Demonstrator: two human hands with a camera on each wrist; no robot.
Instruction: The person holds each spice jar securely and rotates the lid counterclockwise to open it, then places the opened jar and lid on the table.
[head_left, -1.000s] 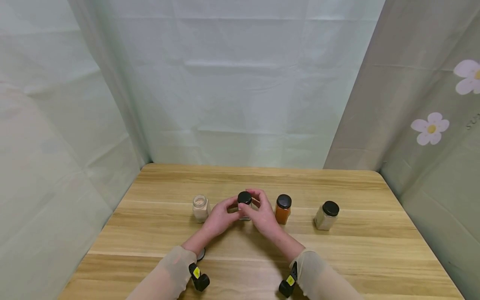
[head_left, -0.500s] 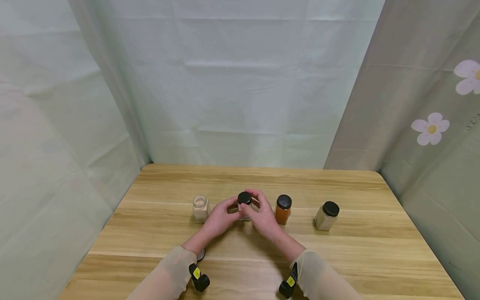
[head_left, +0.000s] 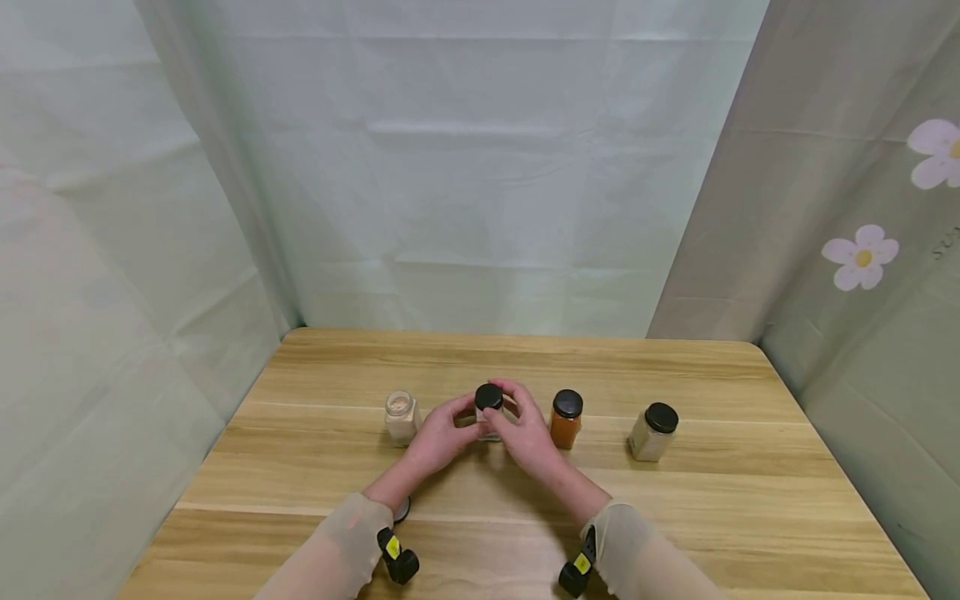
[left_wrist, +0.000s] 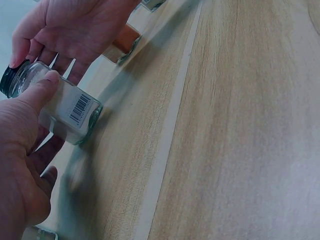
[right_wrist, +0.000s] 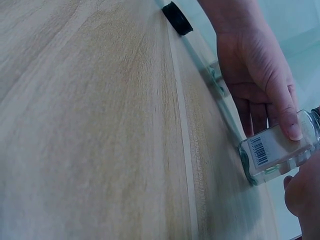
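In the head view a small glass spice jar with a black screw lid stands upright on the table between both hands. My left hand grips the jar's body from the left. In the left wrist view its thumb lies on the jar, above a barcode label. My right hand comes from the right, its fingers and thumb around the jar's black lid. The right wrist view shows the glass base down at the tabletop.
Left of the hands stands an open jar of pale powder. Its side holds a loose black lid, near the left forearm. To the right are a lidded orange jar and a lidded beige jar. Curtains enclose the wooden table.
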